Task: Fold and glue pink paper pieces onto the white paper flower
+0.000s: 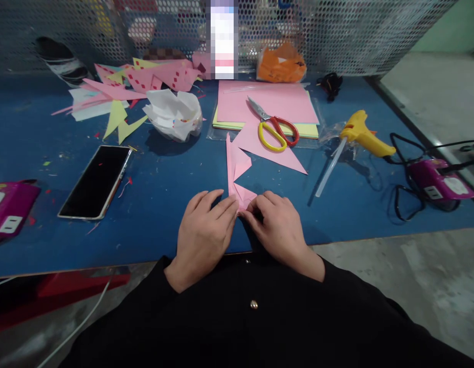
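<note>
My 2 hands meet on the pink, creased paper strip with pointed side flaps [240, 166], directly between them and running away from me. My left hand [206, 222] pinches its near end, apparently to steady it; my right hand [280, 222] pinches just beside, thumb against forefinger, presumably because so thin a sheet needs fingertip control. Beyond my right hand, steel scissors with 1 red and 1 yellow loop [275, 122] lie across smooth, flat pink and yellow sheets [240, 99], perhaps kept within reach.
</note>
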The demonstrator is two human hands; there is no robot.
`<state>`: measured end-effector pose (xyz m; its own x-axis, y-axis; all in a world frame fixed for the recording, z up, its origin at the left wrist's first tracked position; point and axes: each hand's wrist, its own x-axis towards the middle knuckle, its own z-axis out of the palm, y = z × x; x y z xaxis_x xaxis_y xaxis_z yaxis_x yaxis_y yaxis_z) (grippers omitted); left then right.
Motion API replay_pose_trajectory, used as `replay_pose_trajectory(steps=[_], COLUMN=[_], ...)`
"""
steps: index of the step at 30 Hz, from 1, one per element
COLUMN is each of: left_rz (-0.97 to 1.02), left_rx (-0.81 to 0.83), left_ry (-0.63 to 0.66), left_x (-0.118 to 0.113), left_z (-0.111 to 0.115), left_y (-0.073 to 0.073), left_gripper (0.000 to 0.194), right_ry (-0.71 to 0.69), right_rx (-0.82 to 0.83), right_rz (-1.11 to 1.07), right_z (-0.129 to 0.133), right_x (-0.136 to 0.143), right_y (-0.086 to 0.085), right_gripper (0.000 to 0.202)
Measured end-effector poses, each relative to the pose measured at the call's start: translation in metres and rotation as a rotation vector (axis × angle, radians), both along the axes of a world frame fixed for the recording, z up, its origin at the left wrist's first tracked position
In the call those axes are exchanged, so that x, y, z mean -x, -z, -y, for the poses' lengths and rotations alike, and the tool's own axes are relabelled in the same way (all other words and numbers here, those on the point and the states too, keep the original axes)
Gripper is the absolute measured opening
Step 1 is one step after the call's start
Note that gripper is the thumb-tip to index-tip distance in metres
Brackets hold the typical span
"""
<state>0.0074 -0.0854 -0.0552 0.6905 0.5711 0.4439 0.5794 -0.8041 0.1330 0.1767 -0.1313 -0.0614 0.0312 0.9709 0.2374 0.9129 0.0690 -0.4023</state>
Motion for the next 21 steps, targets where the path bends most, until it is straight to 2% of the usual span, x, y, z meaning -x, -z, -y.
replay_pose_trajectory(steps=[4,11,16,18,21], left_rz=[-0.069,-0.216,-0.223,-0.224,-0.222], left_rx=[-0.017,0.053,0.077,0.077,0.060], left_ry=[0.025,0.091,0.088,0.084,0.085], left_x=[0.006,0.022,0.023,0.023,0.022], left_z=[0.004,0.010,0.010,0.010,0.012], left_y=[0.001,0.002,0.002,0.002,0.002], left_gripper=[0.031,0.049,0.051,0.051,0.050], right_ry=[-0.005,-0.003,0.033,-0.057,-0.312], right_rx=[0.004,-0.043,-0.127,-0.195,-0.266], right_rz=[-0.020,-0.094,-0.108,-0.057,0.091], right_z=[0.000,0.002,0.012,0.017,0.023], right_x=[0.000,-0.001,-0.004,-0.006,-0.009], right_y=[0.000,0.000,0.001,0.002,0.005], right_gripper=[0.020,0.010,0.029,0.032,0.035])
